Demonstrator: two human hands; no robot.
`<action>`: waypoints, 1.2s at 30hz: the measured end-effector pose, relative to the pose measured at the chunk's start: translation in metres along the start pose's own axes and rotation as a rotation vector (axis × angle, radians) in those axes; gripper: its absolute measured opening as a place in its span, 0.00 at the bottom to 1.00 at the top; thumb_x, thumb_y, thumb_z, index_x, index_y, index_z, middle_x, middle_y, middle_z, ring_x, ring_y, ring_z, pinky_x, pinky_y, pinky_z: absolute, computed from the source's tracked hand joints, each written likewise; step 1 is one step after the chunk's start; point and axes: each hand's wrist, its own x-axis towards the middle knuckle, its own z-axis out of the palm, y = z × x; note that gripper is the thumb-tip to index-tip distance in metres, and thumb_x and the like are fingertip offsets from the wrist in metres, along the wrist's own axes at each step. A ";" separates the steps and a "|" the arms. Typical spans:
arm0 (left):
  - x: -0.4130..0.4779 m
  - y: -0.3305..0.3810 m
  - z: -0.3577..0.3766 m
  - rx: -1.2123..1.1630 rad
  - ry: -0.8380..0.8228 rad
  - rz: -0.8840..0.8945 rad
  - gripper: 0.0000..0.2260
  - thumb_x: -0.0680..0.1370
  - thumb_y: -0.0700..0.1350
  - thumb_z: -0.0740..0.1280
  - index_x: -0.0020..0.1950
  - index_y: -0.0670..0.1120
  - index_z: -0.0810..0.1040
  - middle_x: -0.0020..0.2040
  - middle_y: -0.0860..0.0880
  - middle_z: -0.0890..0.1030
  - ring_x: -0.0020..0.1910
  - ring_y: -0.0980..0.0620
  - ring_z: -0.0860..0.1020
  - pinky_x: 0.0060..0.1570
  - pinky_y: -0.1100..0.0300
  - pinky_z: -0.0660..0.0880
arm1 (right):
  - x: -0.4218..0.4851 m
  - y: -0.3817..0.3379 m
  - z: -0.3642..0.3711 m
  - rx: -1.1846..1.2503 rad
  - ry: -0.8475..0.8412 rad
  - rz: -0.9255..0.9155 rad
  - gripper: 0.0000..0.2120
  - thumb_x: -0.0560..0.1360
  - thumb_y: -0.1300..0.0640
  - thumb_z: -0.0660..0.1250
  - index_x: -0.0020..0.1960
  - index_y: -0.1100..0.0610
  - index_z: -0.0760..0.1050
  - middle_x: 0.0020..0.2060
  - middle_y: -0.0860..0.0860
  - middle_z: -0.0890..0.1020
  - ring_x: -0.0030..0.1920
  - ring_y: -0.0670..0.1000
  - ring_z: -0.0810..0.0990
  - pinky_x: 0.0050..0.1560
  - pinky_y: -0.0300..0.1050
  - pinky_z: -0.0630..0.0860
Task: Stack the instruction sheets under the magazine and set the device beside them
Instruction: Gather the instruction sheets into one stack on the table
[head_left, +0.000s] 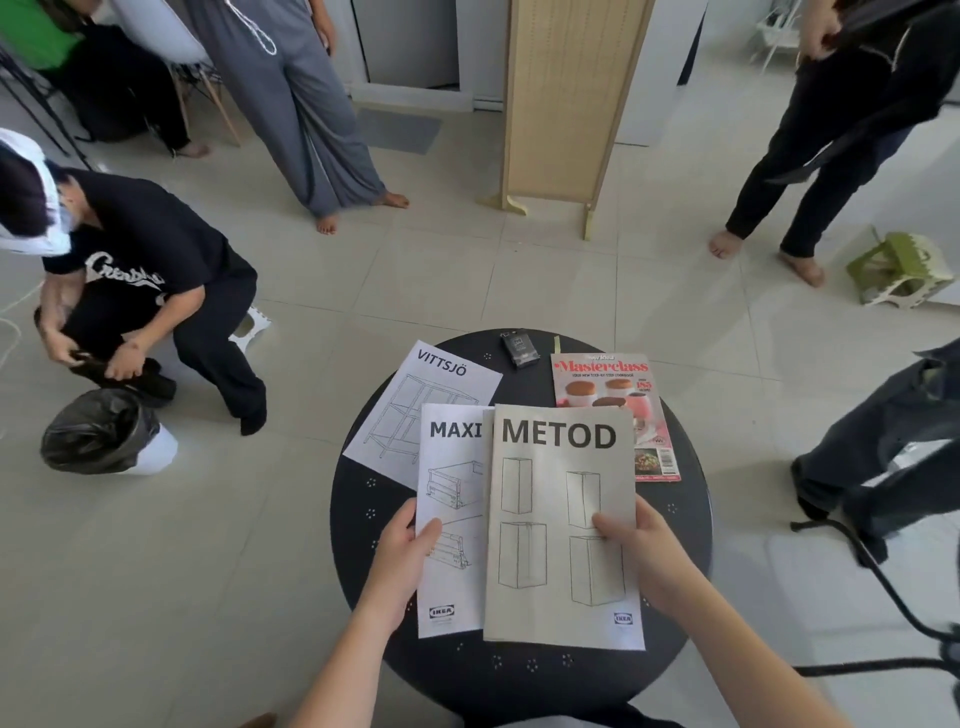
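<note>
On a round black table lie three instruction sheets. The METOD sheet is raised slightly, with my right hand gripping its right edge, thumb on top. My left hand grips the left edge of the MAXI sheet, which the METOD sheet partly overlaps. The VITTSJÖ sheet lies flat behind them, to the left. A red Masterclass magazine lies at the right, its lower left corner covered by the METOD sheet. A small black device sits at the table's far edge.
Several people stand or crouch around the table on the tiled floor. A bin with a black bag is at the left, a folding screen behind, a green stool at the right, and black cables at the lower right.
</note>
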 end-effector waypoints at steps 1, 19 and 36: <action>-0.002 0.002 -0.002 -0.037 -0.019 -0.008 0.13 0.88 0.38 0.65 0.68 0.52 0.82 0.59 0.51 0.91 0.58 0.49 0.90 0.57 0.49 0.85 | -0.003 0.000 0.005 0.000 0.002 -0.011 0.13 0.83 0.65 0.69 0.66 0.54 0.79 0.55 0.55 0.90 0.54 0.61 0.90 0.52 0.62 0.87; -0.014 0.018 -0.012 -0.211 -0.328 -0.104 0.19 0.89 0.44 0.59 0.77 0.57 0.79 0.70 0.49 0.86 0.70 0.46 0.84 0.74 0.37 0.76 | -0.023 0.010 0.063 0.025 0.016 0.002 0.16 0.82 0.62 0.71 0.69 0.54 0.78 0.58 0.54 0.90 0.57 0.60 0.89 0.62 0.69 0.82; 0.112 0.032 -0.039 0.512 0.026 -0.020 0.14 0.86 0.45 0.63 0.70 0.48 0.81 0.68 0.45 0.83 0.63 0.44 0.81 0.63 0.50 0.78 | 0.015 -0.009 0.081 -0.121 0.185 -0.054 0.19 0.81 0.67 0.66 0.61 0.44 0.79 0.56 0.50 0.89 0.55 0.55 0.89 0.57 0.60 0.86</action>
